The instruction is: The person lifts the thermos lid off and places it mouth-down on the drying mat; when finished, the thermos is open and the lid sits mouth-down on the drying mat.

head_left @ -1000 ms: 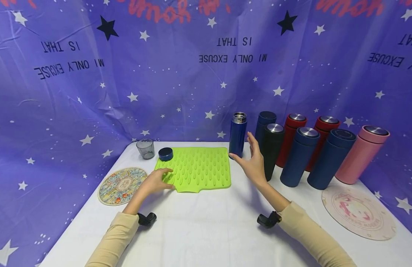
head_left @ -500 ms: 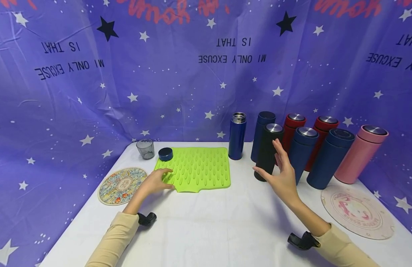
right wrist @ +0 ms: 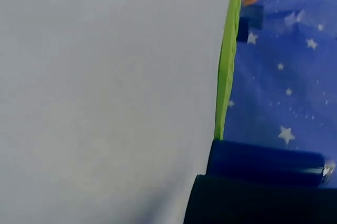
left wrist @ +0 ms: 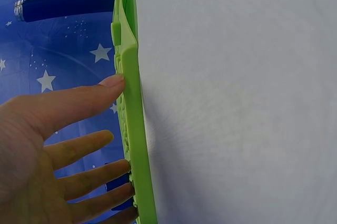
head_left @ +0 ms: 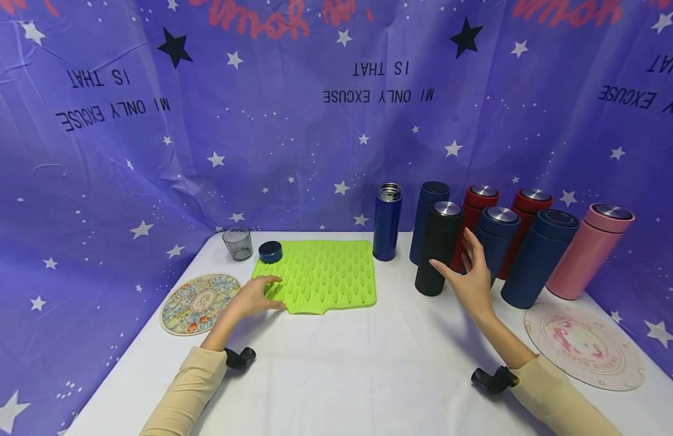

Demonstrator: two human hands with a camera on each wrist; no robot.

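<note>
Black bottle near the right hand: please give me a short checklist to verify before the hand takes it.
1. Black bottle stands upright: ok.
2. Its lid is on: ok.
3. Right hand open beside it: ok.
4. Grip already closed around the bottle: not ok, fingers are straight.
5. Free space around the bottle: not ok, a red bottle stands close behind.
6. Left hand rests on the green mat: ok.

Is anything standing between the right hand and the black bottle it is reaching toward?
Nothing visible does. The right hand is open just beside the black bottle, thumb nearly at its side. The other bottles stand behind and to the right, outside that gap.
</note>
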